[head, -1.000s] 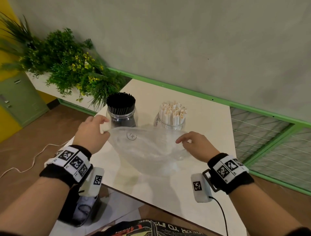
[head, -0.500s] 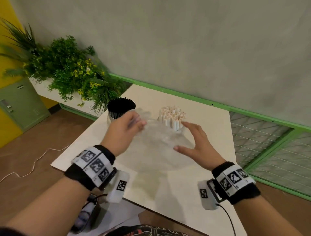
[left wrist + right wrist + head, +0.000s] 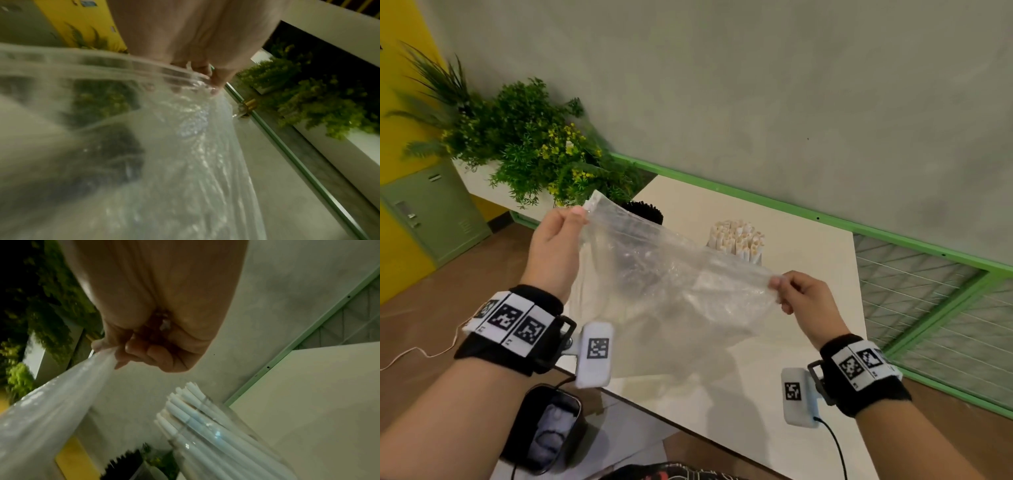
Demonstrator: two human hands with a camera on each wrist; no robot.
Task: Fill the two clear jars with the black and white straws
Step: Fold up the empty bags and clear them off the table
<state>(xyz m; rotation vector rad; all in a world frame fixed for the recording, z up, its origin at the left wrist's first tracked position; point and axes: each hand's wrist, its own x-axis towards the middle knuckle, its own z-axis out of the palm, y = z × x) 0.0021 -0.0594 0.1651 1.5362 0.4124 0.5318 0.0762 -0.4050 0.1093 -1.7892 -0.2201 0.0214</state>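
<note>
The white straws (image 3: 736,240) stand packed upright in one clear jar (image 3: 242,439) toward the far side of the table (image 3: 808,246). To their left, the black straws (image 3: 643,209) fill the other jar, which is mostly hidden behind a clear plastic bag (image 3: 671,294). Both jars look full, so the filling itself seems done.

The bag is held up above the table, in front of the jars, and appears empty. The left hand (image 3: 556,246) pinches its upper left corner between thumb and fingers, and the right hand (image 3: 804,299) pinches the opposite end, its grip clamped on the film with the fingers curled in. The top edge is stretched between the two grips while the body hangs slack and wrinkled.

The step in hand looks like tidying away the emptied packaging. The next move probably calls for folding or crumpling the bag and setting it aside, keeping the loose film clear of the straw tips so that neither jar gets tipped.

Leafy plants (image 3: 534,150) stand beyond the table's left corner.
</note>
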